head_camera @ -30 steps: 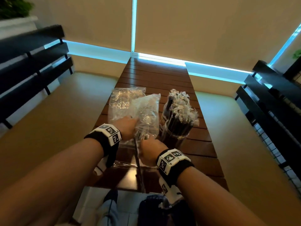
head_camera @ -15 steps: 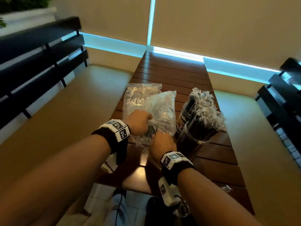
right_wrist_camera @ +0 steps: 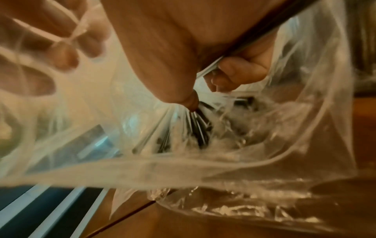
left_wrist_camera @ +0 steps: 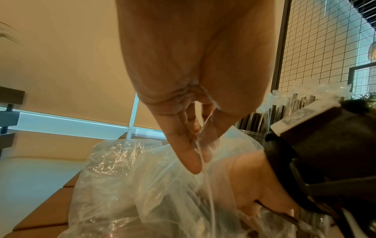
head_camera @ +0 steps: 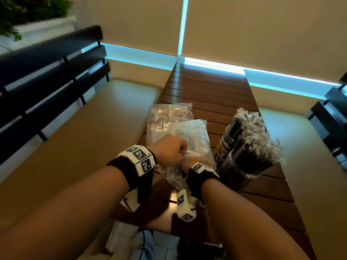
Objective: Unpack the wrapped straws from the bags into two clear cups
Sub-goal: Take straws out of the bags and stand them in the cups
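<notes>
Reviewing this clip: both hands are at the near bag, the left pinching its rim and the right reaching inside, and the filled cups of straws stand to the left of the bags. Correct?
Not quite. In the head view the cups of straws stand to the right of the near bag, not the left. The rest holds: the left hand pinches the rim and the right hand reaches inside.

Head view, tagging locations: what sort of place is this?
Probably a cafe or restaurant booth: a slatted wooden table between cushioned benches, with a clear cup packed with wrapped straws.
</notes>
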Demonstrator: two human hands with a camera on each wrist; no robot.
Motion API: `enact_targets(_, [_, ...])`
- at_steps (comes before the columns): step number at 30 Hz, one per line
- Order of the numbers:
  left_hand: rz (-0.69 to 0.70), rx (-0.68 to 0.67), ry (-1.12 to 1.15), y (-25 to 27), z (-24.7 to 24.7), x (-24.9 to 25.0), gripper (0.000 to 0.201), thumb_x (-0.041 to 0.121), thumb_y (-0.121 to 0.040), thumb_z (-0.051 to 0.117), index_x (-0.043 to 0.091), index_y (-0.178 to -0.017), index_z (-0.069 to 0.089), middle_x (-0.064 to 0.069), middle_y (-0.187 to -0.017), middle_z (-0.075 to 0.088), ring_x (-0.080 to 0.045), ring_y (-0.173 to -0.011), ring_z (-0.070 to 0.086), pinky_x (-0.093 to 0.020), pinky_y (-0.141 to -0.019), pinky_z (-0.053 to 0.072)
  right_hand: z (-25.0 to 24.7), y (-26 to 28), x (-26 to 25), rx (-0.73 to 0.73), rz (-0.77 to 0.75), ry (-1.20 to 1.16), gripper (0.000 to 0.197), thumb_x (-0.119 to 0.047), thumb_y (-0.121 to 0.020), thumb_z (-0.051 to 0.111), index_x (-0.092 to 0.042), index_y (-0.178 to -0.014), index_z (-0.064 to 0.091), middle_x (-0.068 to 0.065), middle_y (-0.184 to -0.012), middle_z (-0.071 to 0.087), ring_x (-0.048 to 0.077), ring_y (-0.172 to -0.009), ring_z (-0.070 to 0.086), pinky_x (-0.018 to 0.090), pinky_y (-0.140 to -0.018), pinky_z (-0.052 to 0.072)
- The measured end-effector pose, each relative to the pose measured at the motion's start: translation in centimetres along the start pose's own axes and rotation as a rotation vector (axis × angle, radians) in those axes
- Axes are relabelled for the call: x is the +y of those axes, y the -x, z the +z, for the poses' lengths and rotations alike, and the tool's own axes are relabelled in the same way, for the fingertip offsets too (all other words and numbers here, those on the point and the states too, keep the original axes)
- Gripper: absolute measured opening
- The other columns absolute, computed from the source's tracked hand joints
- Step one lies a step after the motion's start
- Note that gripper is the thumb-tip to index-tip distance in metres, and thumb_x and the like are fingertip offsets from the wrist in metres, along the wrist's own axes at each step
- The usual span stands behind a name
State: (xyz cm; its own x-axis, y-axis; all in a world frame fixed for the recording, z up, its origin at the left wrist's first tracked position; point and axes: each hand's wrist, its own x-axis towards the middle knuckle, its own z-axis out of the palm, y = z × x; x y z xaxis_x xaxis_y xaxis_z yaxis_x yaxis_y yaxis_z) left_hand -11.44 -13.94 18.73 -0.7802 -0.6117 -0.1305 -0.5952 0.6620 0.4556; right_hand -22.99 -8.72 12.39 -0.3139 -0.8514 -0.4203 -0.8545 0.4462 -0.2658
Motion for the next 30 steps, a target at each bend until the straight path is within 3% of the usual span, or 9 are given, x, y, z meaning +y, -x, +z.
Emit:
enact_targets(2, [0.011, 0.005, 0.012, 0.1, -0.1, -0.4, 0.015, 0.005, -0.085, 0.055, 0.013, -0.09, 0.067, -0.001, -0.089, 0.066, -0.019, -0.085, 0.059, -0.032, -0.079, 0.051, 0.1, -0.5, -0.4, 0.012, 0.006, -0.025, 0.044, -0.015, -0.099, 0.043, -0.02, -0.143, 0.042, 0.009, -0.142, 0.047, 0.03, -0.128, 0.048, 0.038, -0.104, 0.042])
enact_targets(7, [0.025, 0.01, 0.071, 0.0, -0.2, -0.9, 0.018, 0.004, -0.087, 0.053, 0.011, -0.093, 0.069, -0.002, -0.093, 0.067, -0.016, -0.088, 0.06, -0.028, -0.08, 0.05, -0.7, -1.4, -1.3, -0.014, 0.173, -0.167, 0.04, -0.025, -0.106, 0.033, -0.003, -0.137, 0.041, 0.009, -0.126, 0.046, 0.03, -0.131, 0.045, 0.026, -0.091, 0.043])
enact_targets(11, [0.013, 0.037, 0.077, -0.6, -0.1, -0.6, 0.013, 0.008, -0.087, 0.056, 0.012, -0.088, 0.068, -0.003, -0.09, 0.066, -0.017, -0.084, 0.059, -0.022, -0.068, 0.045, -1.4, -1.3, -1.3, 0.046, 0.215, -0.107, 0.039, -0.014, -0.105, 0.032, 0.007, -0.138, 0.033, 0.018, -0.143, 0.041, 0.027, -0.135, 0.04, 0.029, -0.108, 0.029])
enact_targets(14, [-0.002, 0.093, 0.081, -1.3, 0.0, -0.2, 0.011, 0.009, -0.086, 0.057, 0.011, -0.088, 0.068, -0.005, -0.09, 0.068, -0.019, -0.085, 0.059, -0.026, -0.07, 0.046, -2.2, -0.6, -0.9, 0.05, 0.205, -0.268, 0.035, -0.016, -0.105, 0.033, 0.0, -0.134, 0.046, 0.016, -0.137, 0.049, 0.028, -0.128, 0.047, 0.031, -0.103, 0.036])
enact_targets(18, [-0.016, 0.146, 0.053, -2.0, 0.5, 0.7, 0.01, 0.017, -0.087, 0.061, 0.011, -0.088, 0.069, -0.002, -0.089, 0.067, -0.018, -0.083, 0.058, -0.027, -0.072, 0.043, -2.6, -0.1, -0.2, 0.087, 0.138, -0.257, 0.031, -0.016, -0.102, 0.04, -0.004, -0.124, 0.057, 0.015, -0.129, 0.056, 0.028, -0.12, 0.054, 0.033, -0.094, 0.043])
enact_targets(20, [-0.038, 0.163, 0.039, -2.3, 0.7, 1.0, 0.01, 0.023, -0.088, 0.063, 0.014, -0.085, 0.067, 0.001, -0.083, 0.061, -0.016, -0.079, 0.054, -0.026, -0.07, 0.039, -2.8, 0.6, -0.2, 0.135, 0.118, -0.246, 0.027, -0.015, -0.1, 0.043, -0.004, -0.118, 0.06, 0.013, -0.122, 0.06, 0.028, -0.115, 0.057, 0.031, -0.085, 0.044])
enact_targets(23, [-0.098, 0.202, 0.026, -2.8, 0.6, 1.5, 0.012, 0.017, -0.087, 0.061, 0.014, -0.076, 0.062, 0.001, -0.073, 0.054, -0.019, -0.076, 0.053, -0.026, -0.066, 0.038, -3.1, 1.9, 0.0, 0.132, 0.11, -0.299, 0.027, -0.02, -0.098, 0.049, -0.002, -0.114, 0.061, 0.015, -0.116, 0.063, 0.031, -0.108, 0.06, 0.035, -0.078, 0.046])
enact_targets(27, [-0.146, 0.306, -0.032, -3.6, 0.5, 2.1, 0.013, 0.018, -0.087, 0.06, 0.009, -0.079, 0.065, -0.013, -0.088, 0.067, -0.03, -0.088, 0.063, -0.029, -0.068, 0.044, -4.7, 5.0, 1.7, 0.044, 0.095, -0.271, 0.042, -0.036, -0.096, 0.051, -0.003, -0.122, 0.058, 0.015, -0.118, 0.061, 0.03, -0.109, 0.059, 0.026, -0.073, 0.04])
enact_targets(30, [-0.183, 0.347, -0.075, -4.2, 0.2, 2.8, 0.015, 0.016, -0.086, 0.057, 0.005, -0.087, 0.068, -0.015, -0.096, 0.069, -0.034, -0.092, 0.063, -0.035, -0.076, 0.048, -7.1, 8.0, 3.8, 0.028, 0.021, -0.129, 0.046, -0.043, -0.096, 0.052, -0.006, -0.123, 0.058, 0.013, -0.121, 0.062, 0.03, -0.107, 0.06, 0.026, -0.073, 0.042])
